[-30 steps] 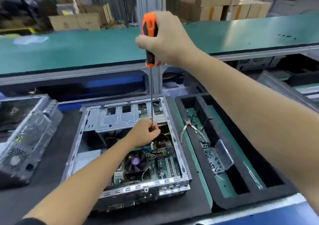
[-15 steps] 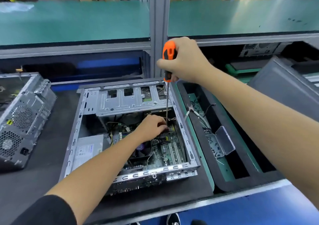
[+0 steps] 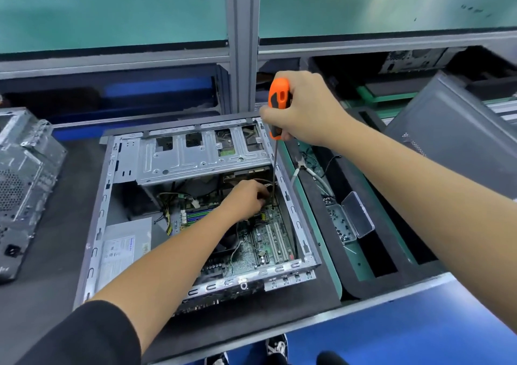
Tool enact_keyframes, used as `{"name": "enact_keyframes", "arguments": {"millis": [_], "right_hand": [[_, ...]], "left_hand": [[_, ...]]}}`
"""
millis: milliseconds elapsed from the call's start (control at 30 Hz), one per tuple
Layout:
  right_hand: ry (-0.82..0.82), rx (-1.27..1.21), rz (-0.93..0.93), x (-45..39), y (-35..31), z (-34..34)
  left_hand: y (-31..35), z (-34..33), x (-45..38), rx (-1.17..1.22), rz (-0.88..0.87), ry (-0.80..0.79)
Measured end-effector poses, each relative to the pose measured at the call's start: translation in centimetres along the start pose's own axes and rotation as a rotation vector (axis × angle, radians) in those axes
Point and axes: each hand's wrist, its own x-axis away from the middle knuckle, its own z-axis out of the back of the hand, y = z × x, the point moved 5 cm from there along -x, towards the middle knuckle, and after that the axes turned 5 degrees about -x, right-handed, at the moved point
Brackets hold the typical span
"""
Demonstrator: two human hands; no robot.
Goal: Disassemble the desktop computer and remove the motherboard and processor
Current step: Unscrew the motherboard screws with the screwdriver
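Head view, orange-handled screwdriver (image 3: 277,107), green motherboard (image 3: 268,236)

Black-matted bench (image 3: 64,286) with open computer case (image 3: 117,169), second chassis (image 3: 25,185), compartment tray (image 3: 391,264).

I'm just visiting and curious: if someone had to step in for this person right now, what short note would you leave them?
Right hand grips the orange screwdriver, held upright, its tip down on a screw at the motherboard's far right corner.
Left hand is inside the open computer case, fingers curled by the screwdriver shaft; whether it pinches anything is unclear.
Done: side cover is off.
Left: finish the board screws, unplug cables, lift out the motherboard, then the processor.
Loose screws sit in the clear plastic box to the right.
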Motion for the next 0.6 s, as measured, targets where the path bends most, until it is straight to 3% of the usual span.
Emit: {"name": "enact_keyframes", "arguments": {"millis": [333,600], "right_hand": [[-0.01,-0.031,0.004,-0.1,0.0,0.8],[-0.047,-0.062,-0.008,0.2,0.4,0.1]], "left_hand": [[0.3,-1.6,-1.3,-0.045,0.035,-0.106],[1.3,-2.5,-1.1,-0.1,0.128,-0.022]]}}
